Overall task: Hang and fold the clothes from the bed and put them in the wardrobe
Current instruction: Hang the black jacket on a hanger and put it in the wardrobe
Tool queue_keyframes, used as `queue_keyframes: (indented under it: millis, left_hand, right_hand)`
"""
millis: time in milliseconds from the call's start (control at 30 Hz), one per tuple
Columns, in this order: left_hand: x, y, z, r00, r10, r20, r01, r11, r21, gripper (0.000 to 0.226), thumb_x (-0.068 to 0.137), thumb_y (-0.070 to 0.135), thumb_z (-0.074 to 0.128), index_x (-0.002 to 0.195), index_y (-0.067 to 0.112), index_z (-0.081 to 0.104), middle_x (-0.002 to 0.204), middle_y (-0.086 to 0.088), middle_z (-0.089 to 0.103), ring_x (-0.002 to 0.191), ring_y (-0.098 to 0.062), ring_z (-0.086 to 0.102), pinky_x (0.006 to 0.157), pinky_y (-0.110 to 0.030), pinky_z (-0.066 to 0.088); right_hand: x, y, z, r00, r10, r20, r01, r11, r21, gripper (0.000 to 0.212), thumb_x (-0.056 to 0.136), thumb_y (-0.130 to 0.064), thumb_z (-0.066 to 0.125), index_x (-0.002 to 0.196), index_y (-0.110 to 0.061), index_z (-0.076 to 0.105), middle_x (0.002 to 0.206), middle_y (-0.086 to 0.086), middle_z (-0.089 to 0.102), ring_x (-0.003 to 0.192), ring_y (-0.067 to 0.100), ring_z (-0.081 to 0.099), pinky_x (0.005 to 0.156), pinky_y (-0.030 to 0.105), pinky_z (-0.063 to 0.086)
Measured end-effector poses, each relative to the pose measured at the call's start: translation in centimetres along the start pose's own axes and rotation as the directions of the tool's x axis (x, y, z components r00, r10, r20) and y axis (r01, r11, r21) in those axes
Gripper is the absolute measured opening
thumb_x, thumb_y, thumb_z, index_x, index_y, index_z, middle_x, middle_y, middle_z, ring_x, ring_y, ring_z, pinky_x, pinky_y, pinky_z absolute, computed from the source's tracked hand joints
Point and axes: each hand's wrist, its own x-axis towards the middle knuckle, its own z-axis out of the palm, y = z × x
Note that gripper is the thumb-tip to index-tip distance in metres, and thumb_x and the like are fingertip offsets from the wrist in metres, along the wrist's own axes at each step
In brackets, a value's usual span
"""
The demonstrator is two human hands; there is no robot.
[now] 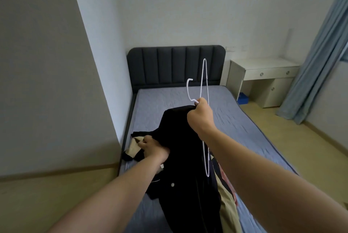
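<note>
— Bedroom floor (pixel 301 148) is largely taken up by the bed (pixel 235 119), whose headboard (pixel 175 65) is set against the far wall. How far has the task been carried?

— Barely begun, it would be judged. No garment is seen hung or folded, and the wardrobe is not in view. A black garment (pixel 184 176) is held up off the near end of the bed. A beige garment (pixel 227 200) is seen under and beside it, with something pinkish beneath.

— What room is left for moving?

— The bed's left edge is set close against the left wall (pixel 47 82), so nothing could be swung out there. Open floor is found only on the right, between the bed and the white desk (pixel 263 67) and blue curtain (pixel 310 63). Beyond the pile, mattress surface is seen stretching to the headboard, and it could be used for laying things flat.

— And the hanger?

— A white wire hanger (pixel 204 85) is held upright above the black garment by the right hand (pixel 200 117). Its fingers are clamped on the hanger's neck below the hook, and the garment's top edge seems to be pinched in the same grip. The left hand (pixel 152 147) is lower, with its fingers curled into the black cloth near the beige piece. The hanger does not appear threaded into the garment, so that step is judged to be the one in hand.
</note>
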Motion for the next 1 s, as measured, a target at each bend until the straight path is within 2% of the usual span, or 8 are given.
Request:
queue_keyframes:
  millis: [167,367,567,633,700,800,900,1000]
  left_hand:
    - [1.8,0.4,-1.1,0.981,0.186,0.044,-0.151,0.893,-0.424,0.021,0.086,0.017,0.068,0.105,0.014,0.058,0.109,-0.010,0.066,0.093,-0.024,0.064,0.081,-0.042,0.056]
    - [3.1,2.5,-3.8,0.928,0.365,0.078,-0.254,0.771,-0.584,0.034,0.079,0.003,0.065,0.098,0.032,0.065,0.109,0.020,0.060,0.095,-0.011,0.066,0.079,-0.045,0.062]
    - [2.8,2.8,-2.8,0.941,0.114,0.318,0.231,0.470,-0.852,0.050,0.081,-0.020,0.036,0.108,0.010,0.065,0.109,-0.016,0.065,0.080,-0.032,0.069,0.058,-0.039,0.058]
    - [2.5,1.4,-1.8,0.973,-0.105,0.206,0.228,0.577,-0.784,0.027,0.084,-0.010,0.051,0.103,0.005,0.063,0.109,-0.031,0.066,0.071,-0.033,0.065,0.058,-0.037,0.056]
    - [1.8,0.3,-1.0,0.932,-0.092,0.351,0.302,0.733,-0.610,0.031,0.083,0.027,0.080,0.095,0.001,0.068,0.100,-0.025,0.071,0.072,-0.032,0.068,0.065,-0.039,0.057]
    - [0.7,-0.6,-0.7,0.550,-0.030,0.835,0.333,0.924,-0.187,0.088,0.056,0.095,0.061,0.078,0.011,0.072,0.078,-0.009,0.066,0.064,-0.024,0.065,0.064,-0.032,0.056]
    - [-0.4,-1.2,-0.4,0.425,-0.010,0.905,0.162,0.985,-0.065,0.078,0.061,0.085,0.071,0.111,0.026,0.075,0.113,-0.002,0.075,0.097,-0.021,0.074,0.083,-0.041,0.060]
    - [-0.8,-1.1,-0.5,0.539,0.078,0.839,0.084,0.986,-0.146,0.041,0.081,0.031,0.084,0.119,0.024,0.071,0.110,-0.003,0.076,0.090,-0.020,0.074,0.090,-0.047,0.058]
  right_hand:
    - [-0.2,0.2,-2.6,1.000,-0.014,-0.009,0.014,1.000,0.028,0.021,0.091,0.007,0.040,0.103,-0.007,0.050,0.086,0.008,0.049,0.072,0.017,0.044,0.058,0.030,0.039]
    - [-0.6,0.3,-4.8,0.999,-0.035,-0.011,0.036,0.991,0.130,0.007,0.091,-0.005,0.049,0.093,-0.011,0.048,0.080,0.004,0.047,0.065,0.014,0.041,0.054,0.028,0.037]
    - [-0.8,1.1,-4.7,0.992,-0.116,-0.057,0.119,0.992,0.043,0.017,0.087,-0.018,0.063,0.090,-0.022,0.047,0.078,0.000,0.057,0.063,0.011,0.052,0.051,0.023,0.045]
    - [-0.7,1.3,-4.6,0.991,-0.115,-0.061,0.117,0.993,0.014,0.020,0.086,-0.021,0.066,0.092,-0.023,0.048,0.081,0.000,0.060,0.067,0.013,0.058,0.055,0.026,0.050]
    - [-0.4,1.5,-4.5,0.993,-0.101,-0.065,0.100,0.995,-0.008,0.022,0.086,-0.023,0.068,0.097,-0.022,0.049,0.086,0.001,0.062,0.075,0.016,0.063,0.064,0.032,0.057]
    - [-0.2,1.7,-4.5,0.991,-0.091,-0.095,0.089,0.996,-0.022,0.023,0.087,-0.024,0.069,0.100,-0.021,0.050,0.088,0.001,0.062,0.079,0.017,0.064,0.070,0.036,0.060]
    - [0.1,2.0,-4.6,0.988,-0.075,-0.137,0.072,0.997,-0.023,0.020,0.087,-0.023,0.067,0.098,-0.021,0.050,0.088,0.001,0.062,0.077,0.017,0.064,0.070,0.037,0.061]
    - [0.3,2.4,-5.1,0.983,-0.056,-0.176,0.050,0.998,-0.037,0.018,0.089,-0.022,0.064,0.099,-0.018,0.050,0.086,0.000,0.060,0.076,0.017,0.062,0.068,0.036,0.057]
